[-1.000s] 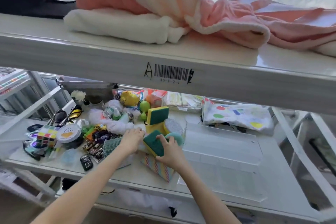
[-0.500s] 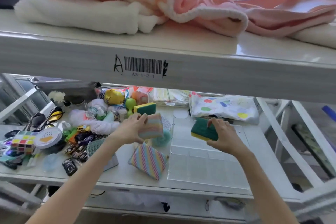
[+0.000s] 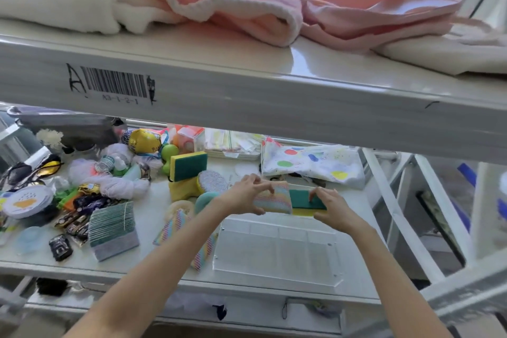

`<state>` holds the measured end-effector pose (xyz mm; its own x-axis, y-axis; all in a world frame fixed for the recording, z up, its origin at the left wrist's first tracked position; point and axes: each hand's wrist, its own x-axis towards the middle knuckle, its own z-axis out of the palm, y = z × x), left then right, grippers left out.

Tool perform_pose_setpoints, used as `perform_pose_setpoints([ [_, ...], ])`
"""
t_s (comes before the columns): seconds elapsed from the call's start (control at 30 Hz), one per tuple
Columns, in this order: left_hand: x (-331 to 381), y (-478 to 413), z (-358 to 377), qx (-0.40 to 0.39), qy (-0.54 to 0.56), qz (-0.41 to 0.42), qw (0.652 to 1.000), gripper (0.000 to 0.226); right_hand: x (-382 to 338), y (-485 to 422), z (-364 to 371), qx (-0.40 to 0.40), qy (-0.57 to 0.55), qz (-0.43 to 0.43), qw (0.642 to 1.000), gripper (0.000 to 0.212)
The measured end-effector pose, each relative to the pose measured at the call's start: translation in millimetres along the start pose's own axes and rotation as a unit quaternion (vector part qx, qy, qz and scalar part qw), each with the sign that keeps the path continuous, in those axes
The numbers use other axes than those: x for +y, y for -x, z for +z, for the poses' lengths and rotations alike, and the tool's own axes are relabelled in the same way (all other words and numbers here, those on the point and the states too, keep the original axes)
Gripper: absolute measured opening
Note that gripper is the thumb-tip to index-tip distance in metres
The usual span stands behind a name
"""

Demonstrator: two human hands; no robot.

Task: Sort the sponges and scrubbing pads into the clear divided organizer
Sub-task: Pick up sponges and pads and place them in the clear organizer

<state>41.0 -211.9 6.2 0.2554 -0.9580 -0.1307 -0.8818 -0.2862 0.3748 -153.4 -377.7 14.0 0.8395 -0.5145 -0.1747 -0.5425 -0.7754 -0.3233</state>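
Observation:
My left hand (image 3: 244, 193) grips a pastel striped sponge (image 3: 274, 197) at the far edge of the clear divided organizer (image 3: 277, 255). Right beside it, my right hand (image 3: 333, 210) holds a green-and-yellow sponge (image 3: 301, 200), fingers on its green top. The two sponges touch. Left of the organizer lie another green-and-yellow sponge (image 3: 188, 164) leaning on a yellow one (image 3: 182, 191), a silver glitter scrub pad (image 3: 212, 181), a teal round sponge (image 3: 205, 200), a beige round pad (image 3: 179, 207) and a striped pad (image 3: 175, 225).
The lower shelf's left half holds clutter: yarn (image 3: 118, 186), toy cars (image 3: 74, 223), a round tin (image 3: 27, 200), sunglasses (image 3: 41, 166), a green-grey cloth bundle (image 3: 112, 230). A dotted pouch (image 3: 310, 164) lies behind the organizer. The upper shelf edge (image 3: 247, 96) hangs just above, with towels.
Both hands moved right and forward to the organizer's far edge. The left hand brought the striped sponge over; the right lowered the green-and-yellow sponge beside it.

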Motion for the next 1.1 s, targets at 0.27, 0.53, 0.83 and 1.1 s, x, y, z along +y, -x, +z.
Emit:
perform_pose_setpoints([
  [0.27,-4.9,9.2,7.7,0.011,-0.056,-0.059,0.997,0.032,2.4,-1.7,1.9,0.014,0.057,0.004,0.998,0.036],
  [0.53,-62.3,87.7,13.1,0.172,-0.031,-0.155,0.972,0.019,-111.6,1.8,26.3,0.044,-0.023,-0.151,0.987,0.028],
  [0.83,-109.0,122.1,29.8,-0.117,-0.097,-0.146,0.978,0.105,-203.3,-20.4,95.6,-0.013,0.01,-0.204,0.979,0.029],
  [1.1,-119.5,135.2,41.3,-0.039,-0.142,-0.113,0.983,0.098,-228.2,-62.2,101.2,0.008,0.005,-0.175,0.985,0.027],
])
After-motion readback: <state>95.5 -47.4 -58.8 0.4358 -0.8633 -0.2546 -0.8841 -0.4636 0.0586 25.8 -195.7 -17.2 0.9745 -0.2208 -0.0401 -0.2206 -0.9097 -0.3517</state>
